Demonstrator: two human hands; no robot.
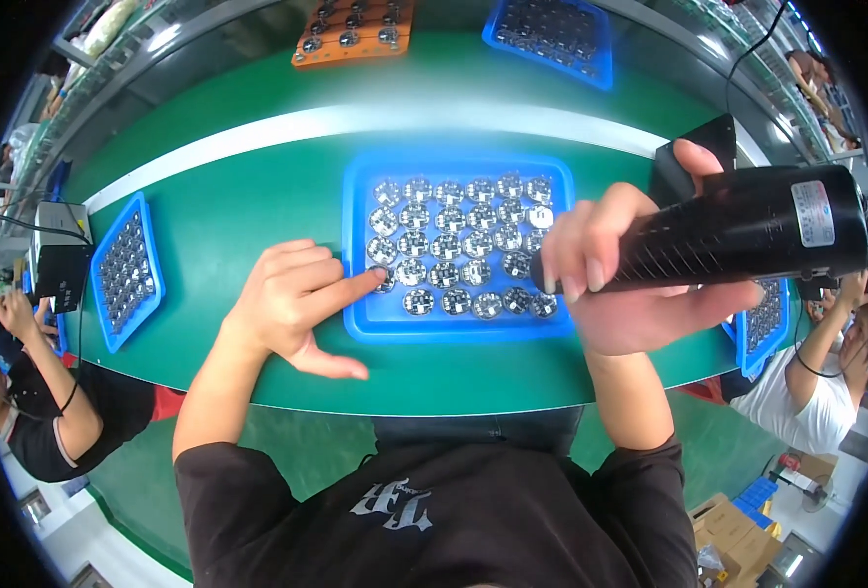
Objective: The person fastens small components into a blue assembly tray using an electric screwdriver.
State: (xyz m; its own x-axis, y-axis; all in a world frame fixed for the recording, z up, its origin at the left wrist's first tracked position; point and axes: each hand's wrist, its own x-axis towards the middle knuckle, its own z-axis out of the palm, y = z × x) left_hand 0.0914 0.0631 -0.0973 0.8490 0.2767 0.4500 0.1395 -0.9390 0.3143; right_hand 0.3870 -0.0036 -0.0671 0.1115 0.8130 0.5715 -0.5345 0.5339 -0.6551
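Green floor [326,441] shows beneath a long green workbench [238,206], whose near edge bows across the view and whose top carries a white strip [287,127]. Two co-workers sit at it: a person in black [57,431] on the left, a person in a white shirt [806,402] on the right.

Centred on the bench, the main blue tray [454,335] has its long axis left to right, roughly along the near edge. An orange tray [356,54] sits beyond the strip, and a smaller-looking blue tray [161,284] stands at the left.

A black cylindrical handheld tool [747,220] hangs over the main tray's right side, long axis nearly crosswise, narrow end pointing left, broad end right. The right hand [615,318] is wrapped round it. The left hand [295,294] grips nothing visible, index finger extended to a round circuit board [386,286] in the leftmost column, thumb spread.
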